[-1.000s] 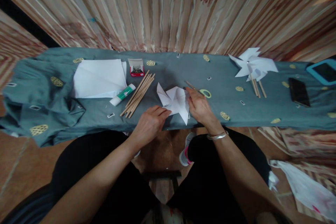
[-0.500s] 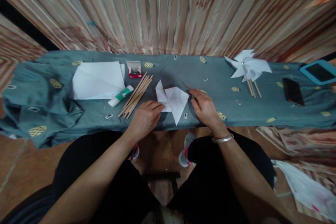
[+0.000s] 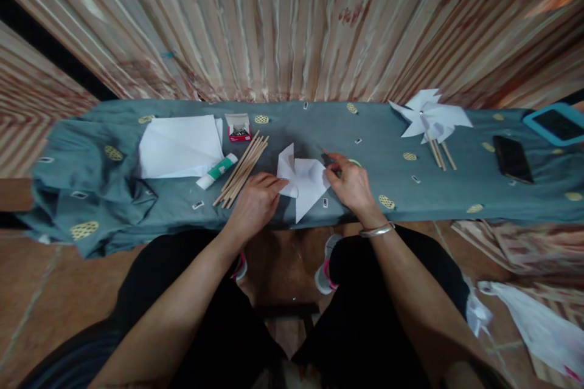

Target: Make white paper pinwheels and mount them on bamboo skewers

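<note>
The right hand (image 3: 353, 185) has slid off the folded paper pinwheel (image 3: 305, 181) to its right edge, fingers closed on a thin tool there, while the left hand (image 3: 255, 203) pins its left flap flat on the tabletop (image 3: 374, 134); light, easily creased paper, best held by the folds.

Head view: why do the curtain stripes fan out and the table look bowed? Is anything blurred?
Head view: wide lens bends the curtain and table edges; corners smear; light is dim and even; centre paper and hands stay fairly sharp.
</note>
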Motion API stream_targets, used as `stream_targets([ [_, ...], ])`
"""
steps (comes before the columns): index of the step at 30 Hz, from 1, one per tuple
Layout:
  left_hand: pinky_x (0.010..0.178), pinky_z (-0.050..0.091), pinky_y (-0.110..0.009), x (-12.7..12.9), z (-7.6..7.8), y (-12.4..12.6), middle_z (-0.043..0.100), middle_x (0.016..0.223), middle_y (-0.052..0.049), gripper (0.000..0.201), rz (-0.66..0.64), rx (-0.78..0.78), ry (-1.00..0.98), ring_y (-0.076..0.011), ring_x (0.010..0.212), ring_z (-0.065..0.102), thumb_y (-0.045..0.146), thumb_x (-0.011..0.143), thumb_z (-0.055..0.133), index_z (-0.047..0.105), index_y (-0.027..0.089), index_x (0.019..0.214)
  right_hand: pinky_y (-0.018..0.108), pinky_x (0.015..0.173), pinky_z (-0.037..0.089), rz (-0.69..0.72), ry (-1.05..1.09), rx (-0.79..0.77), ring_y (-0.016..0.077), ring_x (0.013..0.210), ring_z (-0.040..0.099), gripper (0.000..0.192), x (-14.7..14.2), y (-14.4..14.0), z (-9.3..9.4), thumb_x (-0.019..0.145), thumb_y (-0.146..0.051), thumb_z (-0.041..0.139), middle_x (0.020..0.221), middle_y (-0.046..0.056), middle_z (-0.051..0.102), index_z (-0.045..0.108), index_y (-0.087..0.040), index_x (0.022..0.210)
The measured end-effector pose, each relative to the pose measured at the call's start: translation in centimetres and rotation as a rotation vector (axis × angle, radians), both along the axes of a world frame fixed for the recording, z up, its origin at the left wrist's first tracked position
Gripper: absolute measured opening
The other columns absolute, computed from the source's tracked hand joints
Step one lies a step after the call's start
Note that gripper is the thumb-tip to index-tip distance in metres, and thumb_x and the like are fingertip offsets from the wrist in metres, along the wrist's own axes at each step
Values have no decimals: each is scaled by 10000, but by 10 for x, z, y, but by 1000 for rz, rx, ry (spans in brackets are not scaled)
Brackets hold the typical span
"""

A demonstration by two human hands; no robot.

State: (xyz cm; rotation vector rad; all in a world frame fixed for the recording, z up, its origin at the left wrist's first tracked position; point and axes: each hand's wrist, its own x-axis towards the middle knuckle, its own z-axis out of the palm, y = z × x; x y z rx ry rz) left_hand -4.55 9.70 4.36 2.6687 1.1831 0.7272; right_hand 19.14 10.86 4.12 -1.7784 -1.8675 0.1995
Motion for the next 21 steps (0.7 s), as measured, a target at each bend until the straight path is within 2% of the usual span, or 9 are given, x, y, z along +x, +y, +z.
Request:
stream_targets([
  [3, 868, 516, -406, -1, -1, 5, 710, 992, -99, 297, 18, 9, -16, -239, 982, 616, 72, 846, 495, 677, 151, 1068, 372, 736, 540, -40, -36, -48, 262, 812, 715, 386, 4, -16, 7, 837, -248, 540, 870, 73, 763, 632, -144, 1197],
  [6, 917, 502, -419, -1, -4, 12, 706, 1011, -100, 294, 44, -12, -3, -247, 1027, 603, 88, 848, 494, 684, 156, 1062, 357, 724, 536, -17, -89, -116, 259, 796, 720, 388, 5, -37, 9, 858, -267, 553, 855, 73, 765, 615, -133, 1216],
  [9, 997, 460, -444, 1, -5, 17, 678, 1119, -119, 321, 87, -21, -10, -261, 1131, 562, 84, 841, 494, 667, 136, 1107, 357, 722, 533, 42, -135, -152, 261, 778, 720, 374, 4, -54, 7, 869, -264, 551, 819, 76, 760, 613, -118, 1208],
  [12, 1016, 438, -465, 10, -1, 10, 624, 1228, -127, 357, 100, 13, -45, -267, 1212, 507, 65, 844, 479, 632, 136, 1159, 350, 727, 531, 59, -129, -144, 252, 772, 720, 354, 4, -59, 5, 870, -258, 550, 807, 72, 757, 618, -124, 1191],
  [14, 988, 452, -456, 19, 2, -1, 620, 1214, -130, 305, 30, 26, -67, -268, 1195, 506, 122, 869, 511, 626, 132, 1151, 339, 716, 530, 31, -106, -146, 247, 771, 723, 354, 3, -58, 5, 872, -257, 552, 805, 65, 758, 614, -130, 1197],
  [17, 866, 500, -417, 34, 4, -18, 662, 1008, -105, 252, -140, -33, -13, -260, 1013, 564, 301, 846, 635, 659, 127, 1027, 326, 691, 525, -28, -86, -165, 246, 769, 726, 341, 1, -55, 6, 877, -267, 556, 800, 55, 761, 619, -145, 1189],
  [21, 827, 507, -383, 44, 0, -28, 649, 924, -98, 178, -186, -64, 113, -251, 946, 568, 272, 838, 647, 664, 116, 922, 325, 693, 516, -36, -148, -159, 249, 754, 722, 319, 0, -56, 6, 888, -269, 546, 798, 66, 761, 628, -148, 1171],
])
